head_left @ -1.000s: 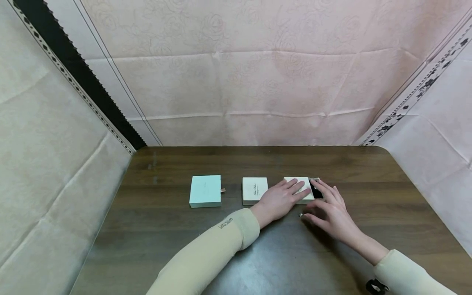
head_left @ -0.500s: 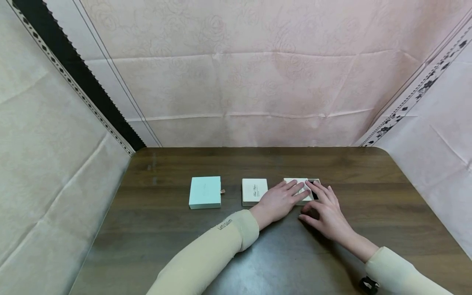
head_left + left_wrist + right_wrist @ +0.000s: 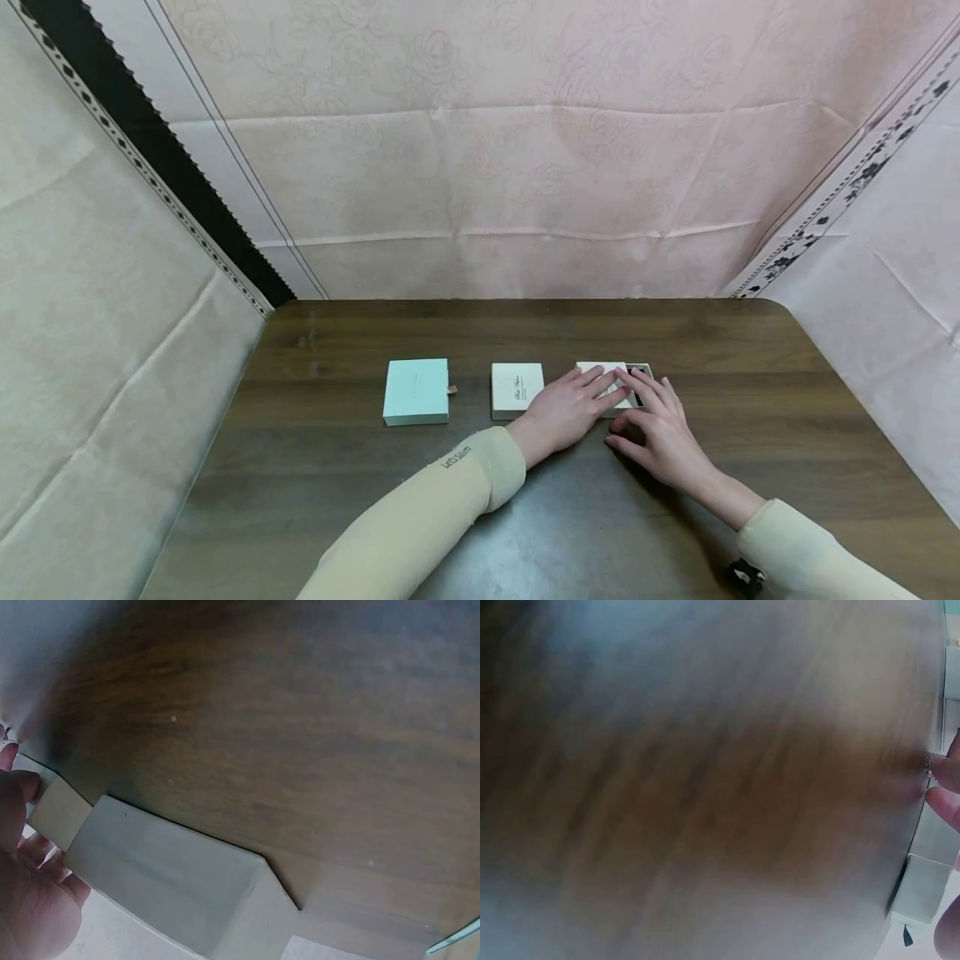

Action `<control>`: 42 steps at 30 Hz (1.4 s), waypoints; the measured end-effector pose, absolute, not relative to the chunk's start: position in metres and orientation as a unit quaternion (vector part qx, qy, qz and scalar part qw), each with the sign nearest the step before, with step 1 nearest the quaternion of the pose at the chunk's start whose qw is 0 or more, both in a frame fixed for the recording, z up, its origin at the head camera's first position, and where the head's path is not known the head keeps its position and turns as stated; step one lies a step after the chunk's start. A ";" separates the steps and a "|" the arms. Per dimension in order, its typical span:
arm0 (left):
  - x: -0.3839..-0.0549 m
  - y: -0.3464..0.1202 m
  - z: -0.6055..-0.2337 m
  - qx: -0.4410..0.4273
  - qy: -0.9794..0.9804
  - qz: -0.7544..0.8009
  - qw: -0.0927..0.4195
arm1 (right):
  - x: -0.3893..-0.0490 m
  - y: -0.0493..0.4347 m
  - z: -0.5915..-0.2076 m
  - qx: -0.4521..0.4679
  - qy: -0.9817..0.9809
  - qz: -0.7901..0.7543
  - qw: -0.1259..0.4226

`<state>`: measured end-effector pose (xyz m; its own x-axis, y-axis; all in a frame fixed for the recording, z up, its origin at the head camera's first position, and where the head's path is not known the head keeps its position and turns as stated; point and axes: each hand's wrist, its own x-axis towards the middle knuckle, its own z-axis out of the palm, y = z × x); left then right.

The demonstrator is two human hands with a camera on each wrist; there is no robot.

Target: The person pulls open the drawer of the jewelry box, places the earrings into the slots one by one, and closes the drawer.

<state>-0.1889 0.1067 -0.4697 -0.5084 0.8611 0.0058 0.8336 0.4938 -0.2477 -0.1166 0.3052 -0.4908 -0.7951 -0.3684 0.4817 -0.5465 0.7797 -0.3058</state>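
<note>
My left hand rests flat on a white drawer box, fingers spread across its lid. The box's tray sticks out on the right, showing a dark inside. Just right of it, my right hand has longer fingers reaching over the tray, while thumb and index finger come together low at the front. Between those fingertips, a small shiny thing glints in the right wrist view; its kind is too small to tell. A second white box, shut and printed with script, lies beside the left wrist.
A mint-green box with a small ribbon tab on its right side lies farther left on the dark wooden table. Pale cloth hangs behind the table and along both sides.
My right hand has shifted slightly left, and the tray sticks out less than a second ago. The shiny thing, earlier visible at the thumb tip, is hidden in the head view. The left hand stays put.
</note>
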 end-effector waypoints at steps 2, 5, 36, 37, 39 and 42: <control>-0.189 0.107 -0.470 -0.491 -0.862 0.106 0.067 | -0.117 0.304 -0.491 0.249 -0.921 0.220 0.203; -0.189 0.106 -0.470 -0.492 -0.862 0.104 0.072 | -0.118 0.303 -0.492 0.250 -0.921 0.220 0.202; -0.188 0.105 -0.470 -0.494 -0.861 0.083 0.085 | -0.119 0.332 -0.458 0.231 -0.911 0.290 0.181; -0.188 0.105 -0.469 -0.494 -0.861 0.083 0.084 | -0.121 0.334 -0.455 0.229 -0.912 0.292 0.174; -0.188 0.105 -0.469 -0.494 -0.862 0.082 0.082 | -0.125 0.338 -0.449 0.225 -0.914 0.295 0.161; -0.188 0.105 -0.469 -0.495 -0.861 0.082 0.081 | -0.132 0.343 -0.441 0.215 -0.920 0.299 0.136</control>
<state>-0.1880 0.1048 -0.4687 -0.4969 0.8659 0.0578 0.8396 0.4965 -0.2204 -0.1324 0.3425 -0.4413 -0.8709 -0.3143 0.3779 -0.4764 0.7290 -0.4916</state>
